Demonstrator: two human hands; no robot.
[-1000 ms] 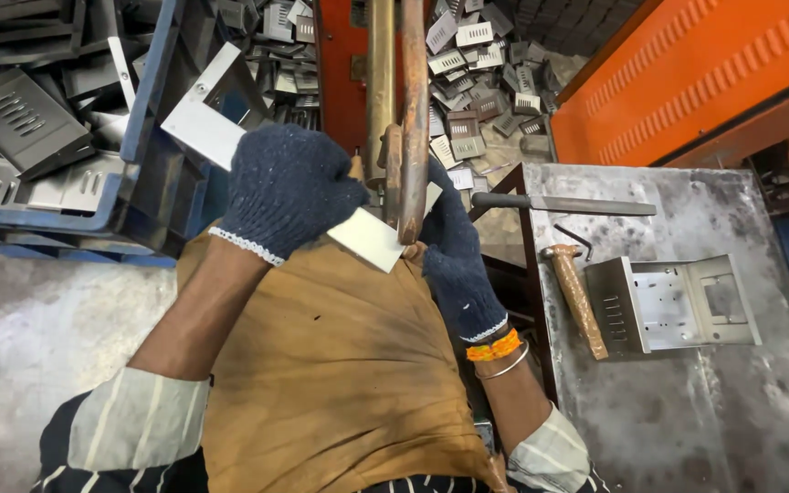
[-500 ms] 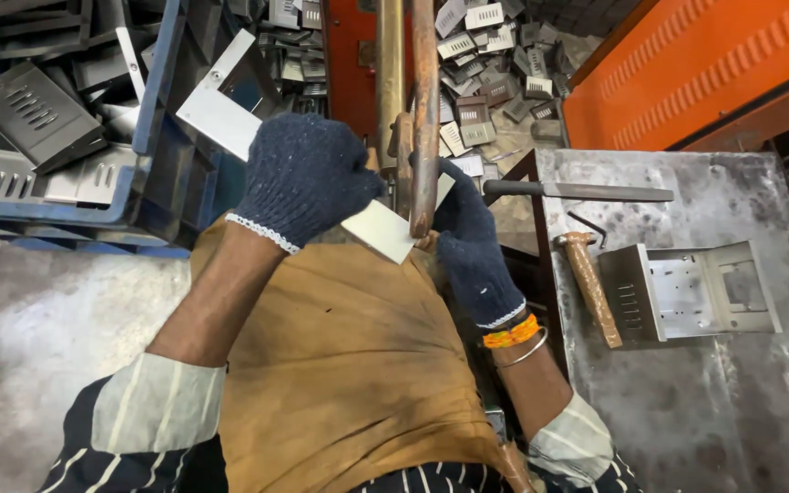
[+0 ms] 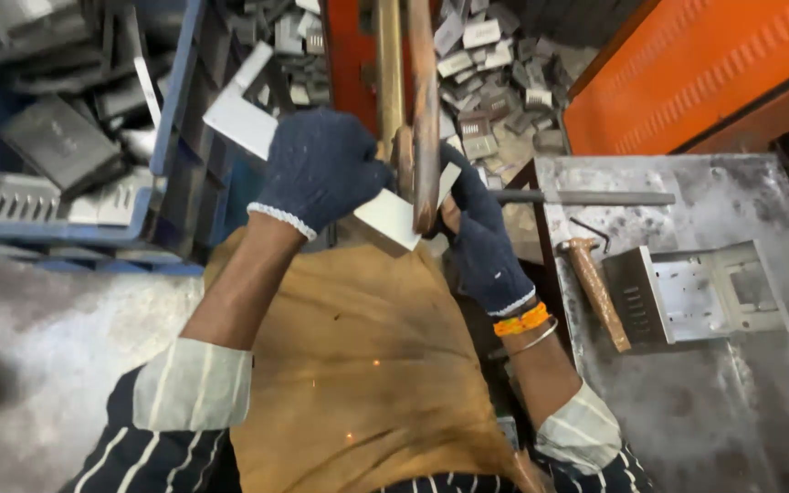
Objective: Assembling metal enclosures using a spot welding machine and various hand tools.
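Note:
Both my hands wear dark blue knit gloves. My left hand (image 3: pixel 317 169) grips a flat pale grey sheet-metal piece (image 3: pixel 239 123) that runs from upper left down to a corner near the middle. My right hand (image 3: pixel 478 245) holds the same piece from the right, behind two upright copper-coloured rods (image 3: pixel 424 100). The lower end of the piece sits against these rods. A few small orange sparks show over my brown apron (image 3: pixel 358 365).
A blue crate (image 3: pixel 168 173) of grey metal parts stands at the left. A pile of small metal parts (image 3: pixel 495 82) lies beyond the rods. On the steel table (image 3: pixel 760 393) at the right lie a hammer (image 3: pixel 595 290), a long file (image 3: pixel 586 197) and a bent bracket (image 3: pixel 705 294). An orange machine panel (image 3: pixel 687 64) stands behind.
The view has shifted slightly. My hands stay on the metal piece at the rods, and sparks now show over the apron.

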